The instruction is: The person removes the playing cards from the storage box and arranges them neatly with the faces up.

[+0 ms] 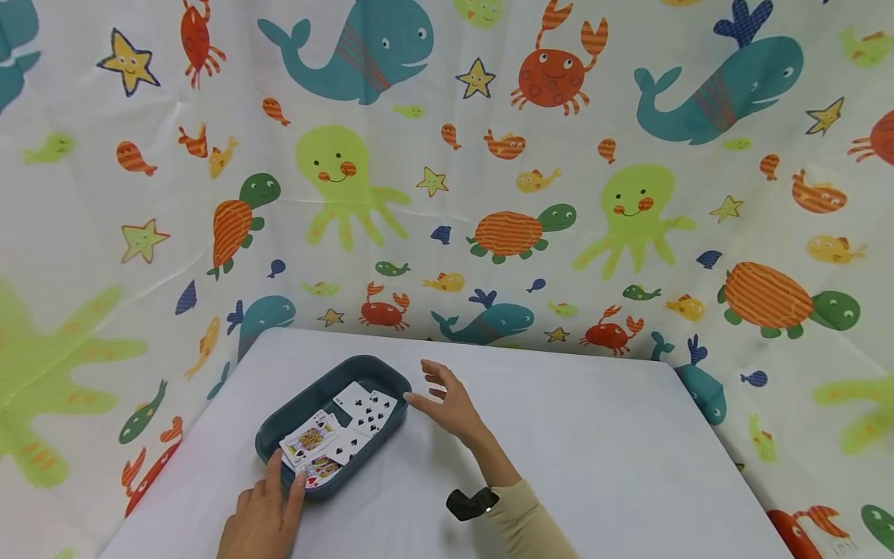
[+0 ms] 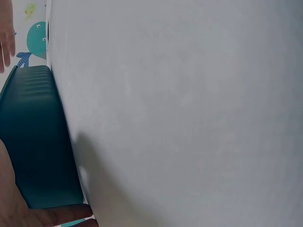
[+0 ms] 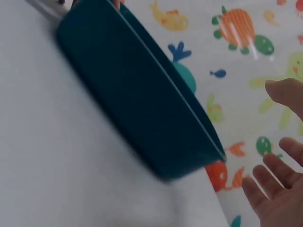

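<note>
A dark teal oblong tray (image 1: 334, 378) sits on the white table with several playing cards (image 1: 363, 407) lying face up inside, among them a king and black-suit number cards. At its near left end is my left hand (image 1: 261, 512), index finger and thumb extended over the rim. In the left wrist view, a straight finger of that hand (image 2: 52, 216) lies along the tray's end. My right hand (image 1: 450, 404) hovers beside the far right end, fingers spread and thumb tip near the rim. The right wrist view shows this hand (image 3: 279, 198) apart from the tray's wall (image 3: 137, 94).
The white tabletop (image 1: 594, 450) extends to the right of the tray. A curtain (image 1: 419, 217) printed with sea animals hangs behind the table and along its sides. A black band (image 1: 471, 505) is on my right wrist, below a beige sleeve (image 1: 534, 524).
</note>
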A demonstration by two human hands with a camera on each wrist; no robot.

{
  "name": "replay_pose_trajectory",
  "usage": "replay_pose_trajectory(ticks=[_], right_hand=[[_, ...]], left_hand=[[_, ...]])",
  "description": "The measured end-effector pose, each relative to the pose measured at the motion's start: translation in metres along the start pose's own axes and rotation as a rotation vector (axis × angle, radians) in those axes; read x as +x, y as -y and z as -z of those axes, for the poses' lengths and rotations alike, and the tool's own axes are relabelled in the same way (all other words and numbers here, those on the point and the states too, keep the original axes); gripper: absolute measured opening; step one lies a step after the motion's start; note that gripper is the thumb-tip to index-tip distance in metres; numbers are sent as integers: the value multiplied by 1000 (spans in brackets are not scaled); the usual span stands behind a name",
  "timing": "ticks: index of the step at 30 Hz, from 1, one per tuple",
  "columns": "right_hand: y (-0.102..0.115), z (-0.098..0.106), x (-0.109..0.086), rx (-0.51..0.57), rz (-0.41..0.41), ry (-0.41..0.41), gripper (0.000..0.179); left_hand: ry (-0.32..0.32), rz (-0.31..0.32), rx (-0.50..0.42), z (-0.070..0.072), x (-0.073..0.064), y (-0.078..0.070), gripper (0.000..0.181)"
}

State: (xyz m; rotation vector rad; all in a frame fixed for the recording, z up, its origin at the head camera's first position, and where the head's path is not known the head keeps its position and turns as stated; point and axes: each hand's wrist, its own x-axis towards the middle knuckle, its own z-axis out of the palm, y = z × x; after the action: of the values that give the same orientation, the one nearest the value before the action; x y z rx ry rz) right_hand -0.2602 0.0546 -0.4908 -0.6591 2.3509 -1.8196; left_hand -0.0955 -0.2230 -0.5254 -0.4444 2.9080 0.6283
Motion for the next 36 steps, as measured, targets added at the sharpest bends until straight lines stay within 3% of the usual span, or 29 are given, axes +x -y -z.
replay_pose_trajectory(ticks=[12,24,36], right_hand=[[18,-54,-1,22,45,132,72],[27,-111,8,-116,47,195,72],[28,-135,25,-310,38,224,71]], left_hand=[[5,5,-4,-2,2,2,82],[6,0,-1,0,6,2,83],[-20,-25,0,3,7,3,80]])
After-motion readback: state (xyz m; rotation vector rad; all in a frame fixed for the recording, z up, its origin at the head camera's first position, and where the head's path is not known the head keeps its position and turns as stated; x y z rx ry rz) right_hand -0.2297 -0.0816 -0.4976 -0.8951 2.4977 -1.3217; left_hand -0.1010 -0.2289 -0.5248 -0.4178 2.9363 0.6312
